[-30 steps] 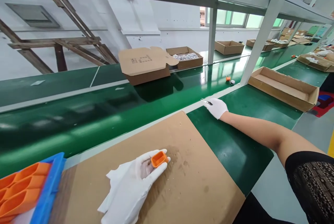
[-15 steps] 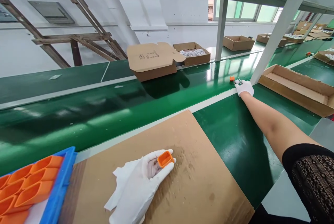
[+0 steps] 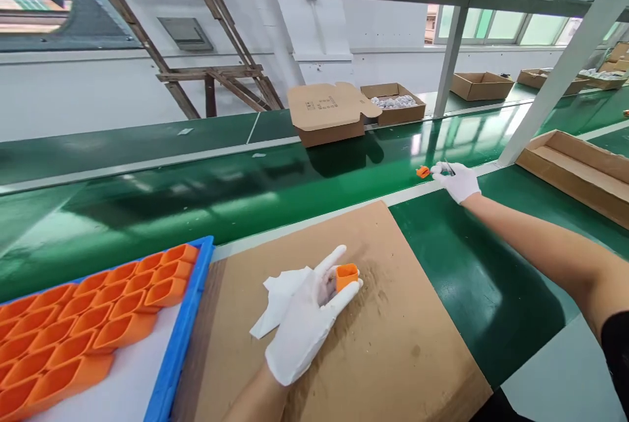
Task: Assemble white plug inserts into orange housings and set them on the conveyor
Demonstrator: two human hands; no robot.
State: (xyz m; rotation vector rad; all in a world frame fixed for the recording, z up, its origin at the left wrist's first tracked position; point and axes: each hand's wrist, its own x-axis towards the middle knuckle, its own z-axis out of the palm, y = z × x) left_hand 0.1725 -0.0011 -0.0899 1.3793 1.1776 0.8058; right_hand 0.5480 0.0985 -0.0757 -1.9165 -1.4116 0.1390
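In the head view my left hand (image 3: 307,320), in a white glove, is closed on a small hollow orange plastic shell (image 3: 346,276), held between thumb and fingers over a cardboard sheet (image 3: 407,317). The shell's open end faces up. A white piece of tissue (image 3: 280,297) lies beside this hand. Out to the right, my gloved right hand (image 3: 457,181) is over the green conveyor's near edge, its fingers closed round a small piece with thin metal pins. Just past the fingertips is a small orange part (image 3: 422,172); whether it is joined to the pinned piece I cannot tell.
A blue tray (image 3: 184,337) at the left holds several orange shells in rows. Cardboard boxes (image 3: 327,111) stand along the far side of the green belt (image 3: 236,206). A long open carton (image 3: 580,173) sits at right, near a slanted white post (image 3: 555,75).
My right hand has drawn back toward me, and the orange part is now at its fingertips. The left hand still grips the shell. The view has swung left, showing more tray.
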